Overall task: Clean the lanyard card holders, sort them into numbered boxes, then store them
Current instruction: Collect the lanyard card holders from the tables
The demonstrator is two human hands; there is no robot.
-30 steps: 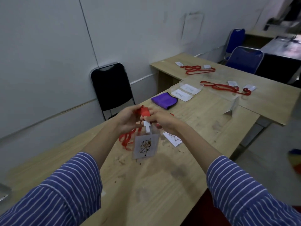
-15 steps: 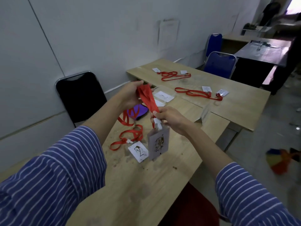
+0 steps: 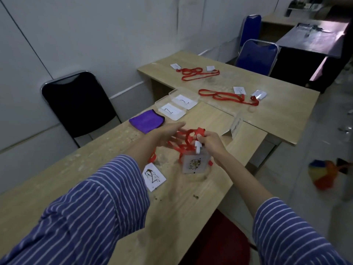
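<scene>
Red lanyard ribbon (image 3: pixel 186 139) loops in a tangle between my hands, above the wooden counter (image 3: pixel 107 155). My right hand (image 3: pixel 210 142) has its fingers curled, pinching the white clip at the top of a card holder (image 3: pixel 193 165), which hangs just below that hand w/ a dirty scribbled mark on its face. My left hand (image 3: pixel 168 133) is stretched toward the ribbon w/ fingers mostly straight; motion blur means I can't tell if it holds any of it.

Just left of the hanging holder, a second card holder (image 3: pixel 153 176) lies flat on the counter, marked w/ a handwritten "2" under brown smears. Crumbs and grime dot the wood around both.

Further out, a folded purple cloth (image 3: pixel 146 121) sits untouched near the counter's far edge. Beside it are two clear plastic boxes: the nearer box (image 3: pixel 172 110) has a paper label that reads like "1" or "7", the farther box (image 3: pixel 184 100) a label that looks like "2". I see no holders inside either.

On the next counter (image 3: pixel 277 111), approx. four more holders lie w/ red lanyards (image 3: pixel 225 95), writing too small to read.

My judgement: the task is at an early stage. Cleaning looks barely begun, nothing is sorted, storing is all still to do.
</scene>
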